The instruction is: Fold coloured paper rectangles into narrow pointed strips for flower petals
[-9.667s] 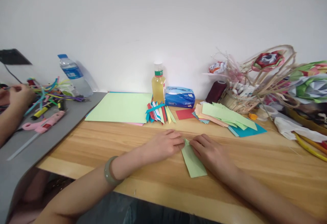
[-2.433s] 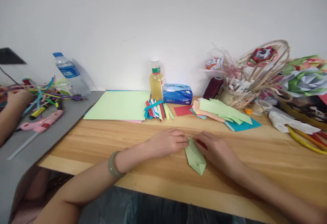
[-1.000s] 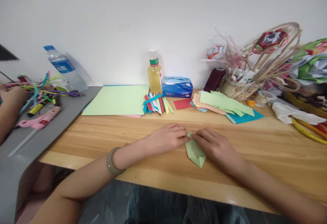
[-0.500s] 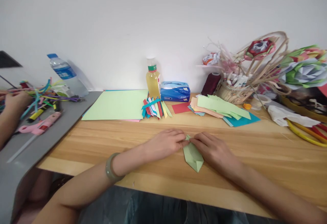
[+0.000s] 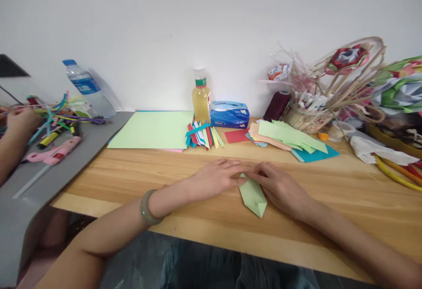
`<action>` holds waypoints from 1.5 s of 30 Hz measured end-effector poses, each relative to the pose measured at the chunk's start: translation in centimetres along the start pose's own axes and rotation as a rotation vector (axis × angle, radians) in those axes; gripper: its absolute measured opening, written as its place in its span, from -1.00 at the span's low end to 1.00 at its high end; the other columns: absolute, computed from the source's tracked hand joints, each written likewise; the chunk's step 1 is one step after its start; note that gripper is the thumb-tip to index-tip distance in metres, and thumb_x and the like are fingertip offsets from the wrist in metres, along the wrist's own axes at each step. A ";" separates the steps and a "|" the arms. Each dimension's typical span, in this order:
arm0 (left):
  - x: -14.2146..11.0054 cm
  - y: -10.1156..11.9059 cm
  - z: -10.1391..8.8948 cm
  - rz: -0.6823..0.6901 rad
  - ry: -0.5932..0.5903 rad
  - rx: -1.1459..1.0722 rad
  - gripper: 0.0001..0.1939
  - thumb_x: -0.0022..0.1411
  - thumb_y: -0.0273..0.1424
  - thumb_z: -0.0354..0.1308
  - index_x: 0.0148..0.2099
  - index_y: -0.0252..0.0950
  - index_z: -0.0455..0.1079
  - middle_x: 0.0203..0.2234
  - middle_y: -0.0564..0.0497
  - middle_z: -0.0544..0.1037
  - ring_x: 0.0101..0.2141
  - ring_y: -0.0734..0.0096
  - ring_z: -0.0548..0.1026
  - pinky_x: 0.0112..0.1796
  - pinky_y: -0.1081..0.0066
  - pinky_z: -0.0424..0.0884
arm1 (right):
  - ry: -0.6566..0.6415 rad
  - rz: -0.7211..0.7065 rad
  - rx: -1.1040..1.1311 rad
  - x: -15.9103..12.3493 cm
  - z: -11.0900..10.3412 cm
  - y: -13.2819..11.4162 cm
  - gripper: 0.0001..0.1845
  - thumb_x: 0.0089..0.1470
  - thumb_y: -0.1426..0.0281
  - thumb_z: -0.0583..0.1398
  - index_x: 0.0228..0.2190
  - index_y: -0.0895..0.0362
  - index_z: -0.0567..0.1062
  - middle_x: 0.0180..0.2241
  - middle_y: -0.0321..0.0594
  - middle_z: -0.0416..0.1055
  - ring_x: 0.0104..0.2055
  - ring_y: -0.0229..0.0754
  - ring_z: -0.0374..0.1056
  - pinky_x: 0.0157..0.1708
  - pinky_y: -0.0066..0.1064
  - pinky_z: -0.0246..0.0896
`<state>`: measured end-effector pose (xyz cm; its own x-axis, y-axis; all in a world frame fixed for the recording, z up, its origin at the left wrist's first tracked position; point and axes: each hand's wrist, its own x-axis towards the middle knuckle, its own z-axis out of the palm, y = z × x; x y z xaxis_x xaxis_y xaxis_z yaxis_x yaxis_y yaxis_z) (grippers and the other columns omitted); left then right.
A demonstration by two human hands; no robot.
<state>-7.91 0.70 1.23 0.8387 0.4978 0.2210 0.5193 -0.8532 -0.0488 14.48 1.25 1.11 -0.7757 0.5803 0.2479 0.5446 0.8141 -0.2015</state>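
Observation:
A small piece of light green paper [image 5: 253, 197] lies on the wooden table, folded to a point at its near end. My left hand [image 5: 221, 177] holds its far left edge, with the thumb on the paper and the fingers stretched over the far tip. From the other side my right hand [image 5: 276, 184] pinches the far tip with bent fingers. The fingertips of both hands nearly meet there and hide that end of the paper. A greenish bangle [image 5: 147, 207] circles my left wrist.
Behind my hands lie large green sheets [image 5: 151, 129], a bundle of paper strips [image 5: 200, 135], a bottle of yellow drink [image 5: 201, 100], a tissue pack [image 5: 230, 115] and a stack of cut papers [image 5: 286, 136]. On the left, another person's hand [image 5: 24, 121] is near a pink glue gun [image 5: 62, 150].
My right hand's fingers have bent more and lifted at the knuckles around the far tip. The paper stays in both hands. The camera view has shifted slightly.

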 end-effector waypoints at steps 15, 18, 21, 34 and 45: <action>-0.5 0.8 -0.5 0.000 -0.065 0.094 -0.70 0.33 -0.45 -0.05 0.09 -0.32 0.24 0.01 -0.08 0.39 0.12 0.22 0.22 0.02 0.31 0.21 | -0.075 -0.037 0.017 -2.6 -2.2 0.5 -0.60 0.13 0.57 -0.05 -0.10 0.10 0.44 -0.19 -0.08 0.38 -0.15 -0.08 0.30 -0.21 -0.23 0.28; -0.7 0.2 0.0 0.012 -0.072 0.045 -0.69 0.35 -0.46 -0.10 0.11 -0.28 0.23 0.05 -0.02 0.36 0.14 0.24 0.17 0.06 0.30 0.16 | 0.012 -0.003 0.074 -2.5 -2.2 0.6 -0.62 0.12 0.58 -0.07 -0.20 0.11 0.47 -0.20 -0.07 0.39 -0.17 -0.14 0.33 -0.25 -0.30 0.31; -0.8 -0.5 0.3 0.016 -0.095 -0.010 -0.65 0.35 -0.50 -0.11 0.14 -0.18 0.20 0.11 0.04 0.30 0.19 0.26 0.08 0.11 0.22 0.09 | 0.045 -0.042 0.086 -1.6 -1.6 0.8 -0.62 0.09 0.58 -0.04 -0.13 0.12 0.43 -0.13 -0.07 0.38 -0.10 -0.13 0.31 -0.17 -0.25 0.30; -0.7 2.5 -0.8 0.043 0.223 0.023 -0.75 0.32 -0.37 -0.05 -0.31 -0.31 0.42 -0.48 0.00 0.48 -0.34 0.38 0.39 -0.35 0.42 0.35 | 0.062 0.061 -0.294 -1.9 -0.8 -0.9 -0.72 0.18 0.37 0.01 -0.26 0.21 0.48 -0.38 -0.05 0.40 -0.30 -0.03 0.32 -0.32 -0.19 0.25; -1.0 1.3 -0.2 -0.119 0.116 0.025 -0.73 0.34 -0.45 -0.16 -0.27 -0.34 0.35 -0.32 -0.02 0.44 -0.39 0.44 0.42 -0.40 0.46 0.35 | 0.148 -0.001 -0.092 -2.0 -0.5 0.8 -0.76 0.18 0.35 0.04 -0.23 0.16 0.47 -0.31 -0.08 0.41 -0.25 -0.11 0.31 -0.29 -0.27 0.27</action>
<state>-8.08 -0.92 1.14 0.7471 0.5728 0.3372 0.6192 -0.7842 -0.0397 16.62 0.80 0.89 -0.7244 0.5711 0.3861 0.5764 0.8090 -0.1151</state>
